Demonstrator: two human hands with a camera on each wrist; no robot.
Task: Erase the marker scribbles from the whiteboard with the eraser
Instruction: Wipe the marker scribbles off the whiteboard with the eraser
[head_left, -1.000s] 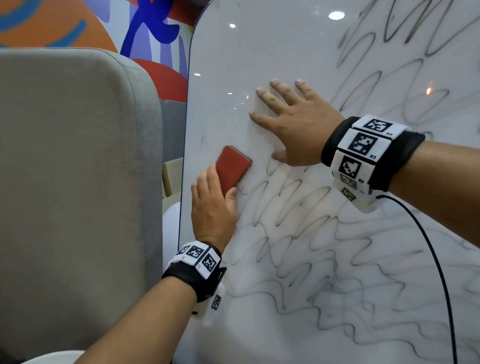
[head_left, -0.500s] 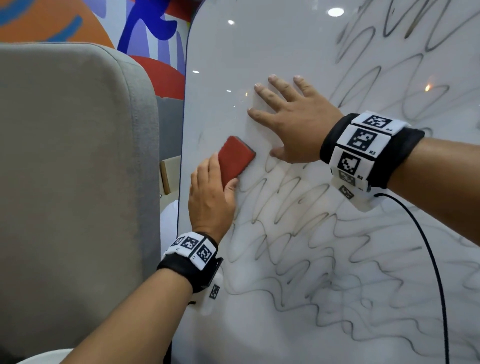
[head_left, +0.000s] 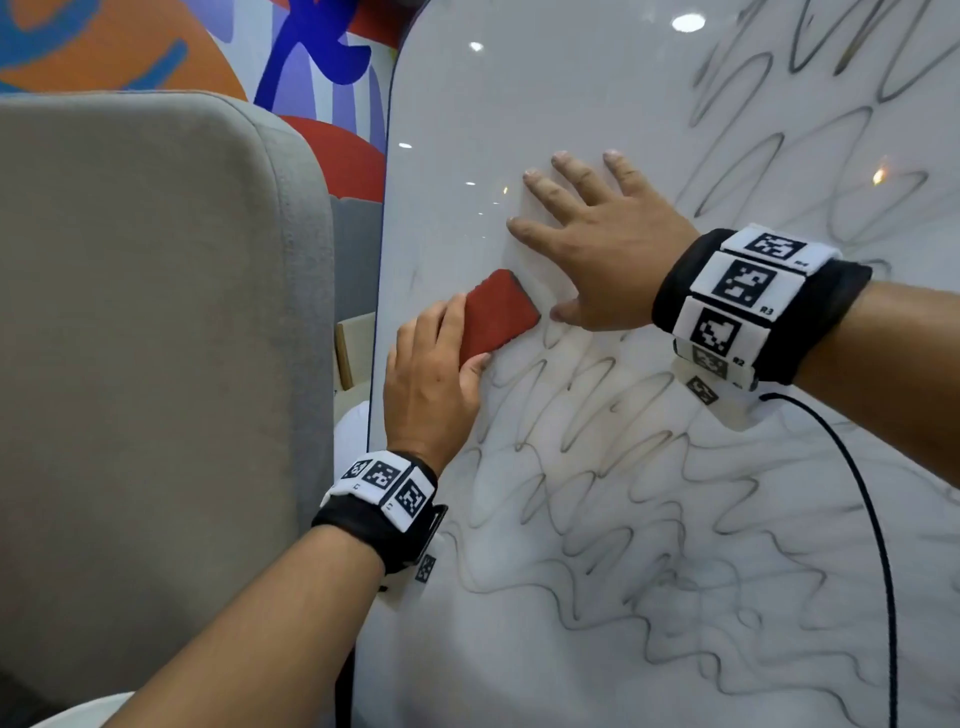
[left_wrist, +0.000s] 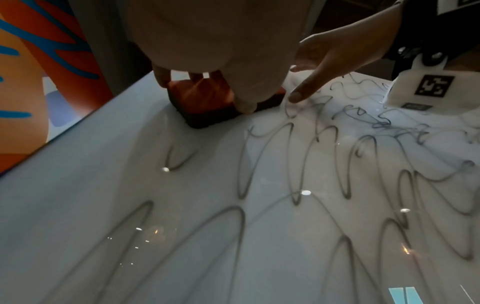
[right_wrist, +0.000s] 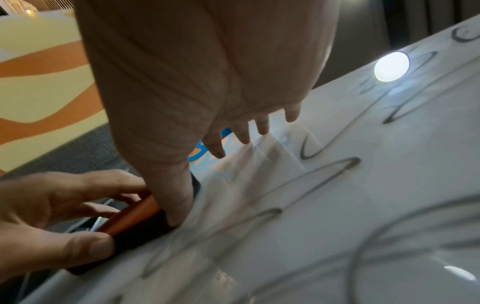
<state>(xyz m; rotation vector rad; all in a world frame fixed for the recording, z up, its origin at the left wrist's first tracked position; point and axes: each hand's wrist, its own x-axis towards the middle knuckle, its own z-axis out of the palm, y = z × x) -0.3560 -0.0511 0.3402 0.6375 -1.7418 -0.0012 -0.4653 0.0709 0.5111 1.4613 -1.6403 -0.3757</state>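
Note:
A red eraser (head_left: 498, 314) with a dark felt underside lies flat against the white whiteboard (head_left: 519, 93). My left hand (head_left: 431, 374) grips the eraser (left_wrist: 207, 98) from below, fingers on its left side and thumb on its right edge. My right hand (head_left: 597, 244) presses flat on the board just above and right of the eraser, fingers spread and straight; its thumb almost touches the eraser's corner (right_wrist: 137, 222). Grey marker scribbles (head_left: 597, 467) cover the board below and to the right. The board's upper left part is wiped.
A grey padded panel (head_left: 156, 338) stands close to the board's left edge. Behind it is a wall with orange, blue and red shapes (head_left: 311, 62). A black cable (head_left: 878, 545) hangs from my right wristband across the board.
My left hand has slid the eraser up and to the right, closer to my right thumb. The right hand has stayed pressed on the board.

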